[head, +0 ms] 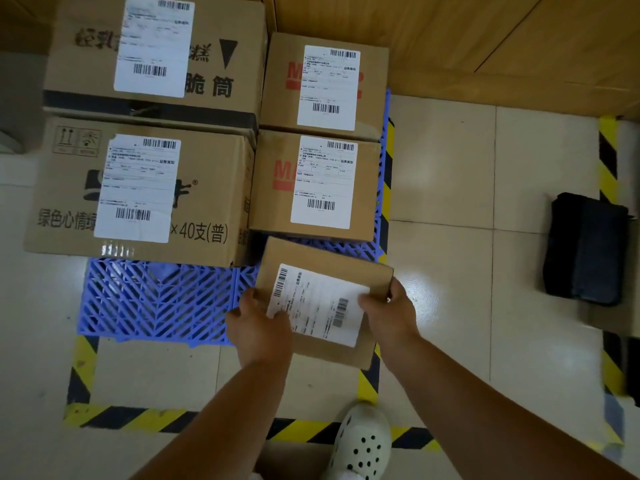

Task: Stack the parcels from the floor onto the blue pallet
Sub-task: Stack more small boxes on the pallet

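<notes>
I hold a small brown parcel [311, 271] with a white label over the near right corner of the blue pallet [149, 299]. My left hand [258, 329] grips its left side with the thumb on the label. My right hand [389, 311] grips its right edge. Several labelled cardboard parcels stand on the pallet: a large one at near left [214, 202], a large one at far left [225, 36], and two smaller ones with red print at right [273, 202] and far right [284, 81].
Yellow-black hazard tape [138, 415] outlines the pallet zone on the tiled floor. A black bag [585, 247] lies at right. A wooden wall [485, 39] runs behind. My white perforated shoe [363, 441] stands by the tape.
</notes>
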Demonstrator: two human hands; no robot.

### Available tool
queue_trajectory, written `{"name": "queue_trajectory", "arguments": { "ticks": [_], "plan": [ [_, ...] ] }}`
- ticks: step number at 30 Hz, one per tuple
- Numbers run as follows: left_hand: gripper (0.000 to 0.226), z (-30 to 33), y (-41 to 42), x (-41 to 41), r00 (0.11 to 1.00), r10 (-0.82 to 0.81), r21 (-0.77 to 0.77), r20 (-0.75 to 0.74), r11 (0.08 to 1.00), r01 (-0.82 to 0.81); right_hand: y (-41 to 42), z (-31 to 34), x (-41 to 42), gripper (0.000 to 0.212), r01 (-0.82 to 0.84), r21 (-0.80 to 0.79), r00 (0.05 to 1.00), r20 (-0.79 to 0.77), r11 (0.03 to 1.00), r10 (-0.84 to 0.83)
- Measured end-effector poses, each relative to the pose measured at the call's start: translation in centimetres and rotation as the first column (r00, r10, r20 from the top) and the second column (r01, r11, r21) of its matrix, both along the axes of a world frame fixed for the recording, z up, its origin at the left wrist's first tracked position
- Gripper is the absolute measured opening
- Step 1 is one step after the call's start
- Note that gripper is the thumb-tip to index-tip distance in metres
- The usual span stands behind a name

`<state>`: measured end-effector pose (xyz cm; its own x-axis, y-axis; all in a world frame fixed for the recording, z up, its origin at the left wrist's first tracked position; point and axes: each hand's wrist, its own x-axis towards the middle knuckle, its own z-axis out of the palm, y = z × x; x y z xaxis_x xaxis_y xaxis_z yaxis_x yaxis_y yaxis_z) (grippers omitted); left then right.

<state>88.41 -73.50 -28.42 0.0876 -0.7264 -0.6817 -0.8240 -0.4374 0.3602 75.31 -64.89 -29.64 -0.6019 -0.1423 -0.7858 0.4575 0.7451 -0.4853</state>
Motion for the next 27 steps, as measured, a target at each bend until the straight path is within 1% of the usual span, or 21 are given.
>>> {"name": "queue_trajectory", "arguments": {
  "ticks": [4,8,10,13,16,23,27],
  "plan": [
    [0.054,-0.9,-0.4,0.7,1.0,0.023,0.034,0.014,0.999,-0.024,-1.9,-0.6,-0.6,0.041,-0.06,-0.054,0.998,0.016,0.997,0.061],
    [0.055,-1.2,-0.6,1.3,1.0,-0.007,0.018,-0.008,1.0,0.007,-2.7,-0.6,-0.7,0.039,-0.07,-0.068,0.997,0.032,0.995,0.072],
    [0.054,-1.2,-0.6,1.5,1.0,-0.013,0.007,-0.024,1.0,0.013,-3.0,-0.8,-0.6,0.047,-0.088,-0.054,0.996,0.025,0.995,0.089],
    [0.049,-1.2,-0.4,1.7,0.998,-0.044,-0.017,-0.043,0.999,0.043,-3.2,-1.1,-0.3,0.065,-0.114,-0.001,0.993,0.016,0.994,0.114],
    [0.053,-1.3,-0.1,2.0,0.996,-0.07,-0.023,-0.062,0.997,0.069,-3.2,-1.2,-0.1,0.076,-0.116,0.033,0.993,0.017,0.993,0.116],
    [0.05,-1.1,-0.4,2.6,0.993,-0.087,-0.044,-0.073,0.995,0.084,-3.2,-1.2,0.3,0.08,-0.152,0.042,0.988,0.019,0.988,0.151],
    [0.056,-0.8,-0.6,3.1,0.991,-0.102,-0.004,-0.087,0.995,0.102,-3.0,-0.6,0.2,0.082,-0.197,0.04,0.98,0.005,0.98,0.197]
  ]
}}
